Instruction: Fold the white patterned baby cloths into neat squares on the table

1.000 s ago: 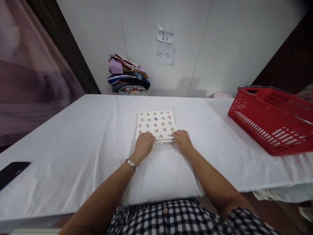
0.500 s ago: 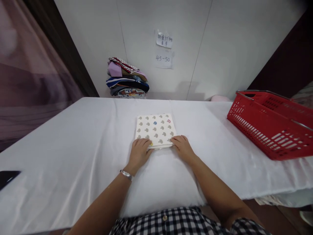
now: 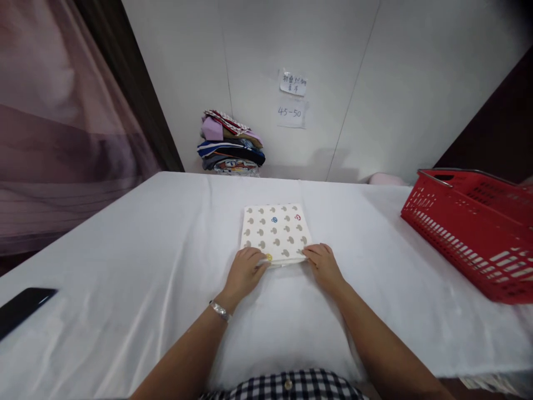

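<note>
A folded white cloth [image 3: 275,232] with grey mushroom prints lies flat on the white-covered table, its folded edge towards me. One blue, one red and one yellow print also show on it. My left hand [image 3: 245,271] is closed on its near left corner, fingers on top and thumb at the front edge. At the near right corner, my right hand [image 3: 325,265] pinches the cloth in the same way; its thumb is mostly hidden. A silver bracelet [image 3: 220,310] circles my left wrist.
To the right stands a red plastic basket [image 3: 470,233]. Several folded fabrics [image 3: 231,145] are stacked by the wall beyond the table's far edge. A dark phone-like object [image 3: 25,306] lies at the left. Two paper notes [image 3: 292,99] hang on the wall.
My view has shifted, so everything sits a little lower and further right. Both hands stay at the cloth's near corners, and the cloth looks the same.
</note>
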`<move>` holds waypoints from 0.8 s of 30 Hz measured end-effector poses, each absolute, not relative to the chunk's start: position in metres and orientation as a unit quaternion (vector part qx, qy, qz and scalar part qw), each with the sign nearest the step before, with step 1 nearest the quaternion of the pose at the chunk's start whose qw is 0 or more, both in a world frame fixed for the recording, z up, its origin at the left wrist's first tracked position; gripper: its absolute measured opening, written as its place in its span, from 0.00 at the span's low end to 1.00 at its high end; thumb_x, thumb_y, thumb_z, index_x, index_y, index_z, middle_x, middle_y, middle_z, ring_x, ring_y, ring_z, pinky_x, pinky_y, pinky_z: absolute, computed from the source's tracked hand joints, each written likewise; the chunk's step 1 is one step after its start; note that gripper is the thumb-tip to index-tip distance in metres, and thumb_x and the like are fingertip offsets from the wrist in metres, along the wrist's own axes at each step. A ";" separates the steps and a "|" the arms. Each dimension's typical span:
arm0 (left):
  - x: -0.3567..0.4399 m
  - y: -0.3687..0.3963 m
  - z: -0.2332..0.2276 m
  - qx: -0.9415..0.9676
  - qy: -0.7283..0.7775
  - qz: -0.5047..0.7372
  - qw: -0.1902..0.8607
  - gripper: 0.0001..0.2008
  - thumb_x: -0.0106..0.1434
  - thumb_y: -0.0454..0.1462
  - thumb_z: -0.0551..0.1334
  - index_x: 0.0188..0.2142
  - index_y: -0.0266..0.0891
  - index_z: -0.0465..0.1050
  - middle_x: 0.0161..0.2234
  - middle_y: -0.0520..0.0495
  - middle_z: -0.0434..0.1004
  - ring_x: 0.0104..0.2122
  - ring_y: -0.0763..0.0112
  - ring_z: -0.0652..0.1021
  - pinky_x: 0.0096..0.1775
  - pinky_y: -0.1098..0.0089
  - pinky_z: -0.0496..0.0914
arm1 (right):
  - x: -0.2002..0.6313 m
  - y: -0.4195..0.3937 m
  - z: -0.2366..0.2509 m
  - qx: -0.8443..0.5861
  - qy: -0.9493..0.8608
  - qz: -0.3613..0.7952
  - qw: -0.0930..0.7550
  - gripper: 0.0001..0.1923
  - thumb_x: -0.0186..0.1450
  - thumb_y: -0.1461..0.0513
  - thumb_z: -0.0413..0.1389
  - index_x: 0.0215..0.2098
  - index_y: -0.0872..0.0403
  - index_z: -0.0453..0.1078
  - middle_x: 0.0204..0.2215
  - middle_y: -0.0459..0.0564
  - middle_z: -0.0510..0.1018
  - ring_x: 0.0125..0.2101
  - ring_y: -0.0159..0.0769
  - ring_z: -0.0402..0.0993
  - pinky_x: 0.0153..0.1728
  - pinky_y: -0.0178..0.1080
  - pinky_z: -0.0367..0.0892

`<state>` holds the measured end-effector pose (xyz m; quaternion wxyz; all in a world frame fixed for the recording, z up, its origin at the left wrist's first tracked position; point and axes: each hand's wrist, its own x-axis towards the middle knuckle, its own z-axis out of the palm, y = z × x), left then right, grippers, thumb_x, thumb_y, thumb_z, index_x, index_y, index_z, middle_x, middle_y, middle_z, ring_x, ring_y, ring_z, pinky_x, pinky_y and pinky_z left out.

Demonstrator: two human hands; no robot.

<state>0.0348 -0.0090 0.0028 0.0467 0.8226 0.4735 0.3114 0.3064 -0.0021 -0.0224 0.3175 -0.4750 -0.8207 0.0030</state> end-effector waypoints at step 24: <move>0.011 -0.020 -0.005 0.686 0.581 0.404 0.172 0.09 0.57 0.30 0.54 0.36 0.41 0.68 0.35 0.51 0.67 0.29 0.75 0.70 0.32 0.72 0.68 | 0.260 0.005 -0.005 -0.422 -0.849 0.023 0.317 0.13 0.66 0.66 0.48 0.43 0.51 0.72 0.39 0.52 0.76 0.41 0.40 0.69 0.44 0.46 0.63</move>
